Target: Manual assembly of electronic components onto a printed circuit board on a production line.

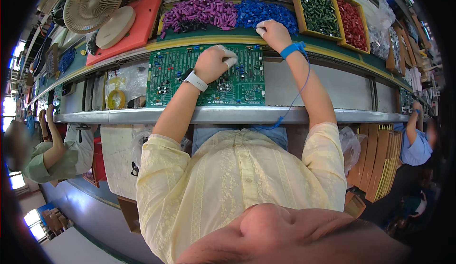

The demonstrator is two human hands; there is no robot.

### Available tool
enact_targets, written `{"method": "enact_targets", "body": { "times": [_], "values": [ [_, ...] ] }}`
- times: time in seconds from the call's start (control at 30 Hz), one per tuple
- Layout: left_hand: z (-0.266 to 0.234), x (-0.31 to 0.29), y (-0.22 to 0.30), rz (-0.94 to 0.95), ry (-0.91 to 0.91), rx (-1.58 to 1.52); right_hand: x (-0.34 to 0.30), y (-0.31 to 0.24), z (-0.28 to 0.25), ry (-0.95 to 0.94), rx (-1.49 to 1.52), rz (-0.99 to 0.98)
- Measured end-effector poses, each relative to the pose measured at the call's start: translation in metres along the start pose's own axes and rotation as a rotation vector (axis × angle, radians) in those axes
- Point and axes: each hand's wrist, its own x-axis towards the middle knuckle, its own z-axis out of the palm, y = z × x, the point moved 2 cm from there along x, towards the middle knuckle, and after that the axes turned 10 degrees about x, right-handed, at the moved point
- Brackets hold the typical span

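A green circuit board [204,95] set with many small parts lies flat in front of me, between the rails of the line. Over its upper right part, my left hand [212,65] is closed, its fingertips in white finger covers; anything pinched there is too small to make out. My right hand [276,36] reaches to the front edge of a pile of small blue components [266,14], with covered fingertips curled together. What those fingers hold, if anything, is hidden. Purple components [199,13] are heaped just left of the blue ones.
Yellow-edged boxes of dark green parts [317,11] and red parts [351,24] stand at the back right. A fan [92,5] and a red-orange board [145,19] are back left. A blue coiled cord [273,125] runs from my right wrist strap. People work at both sides.
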Motion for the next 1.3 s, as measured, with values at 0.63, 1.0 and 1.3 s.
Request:
{"method": "enact_targets", "body": {
  "times": [0.63, 1.0, 1.3],
  "values": [
    [-0.017, -0.128, 0.049, -0.264, 0.249, 0.188, -0.005, 0.013, 0.010, 0.212, -0.008, -0.033],
    [0.003, -0.125, 0.065, -0.375, 0.109, 0.305, -0.015, 0.022, 0.004, 0.206, 0.102, -0.182],
    [0.007, -0.124, 0.064, -0.363, 0.039, 0.313, -0.013, 0.014, 0.007, 0.164, 0.097, -0.096]
  ]
}}
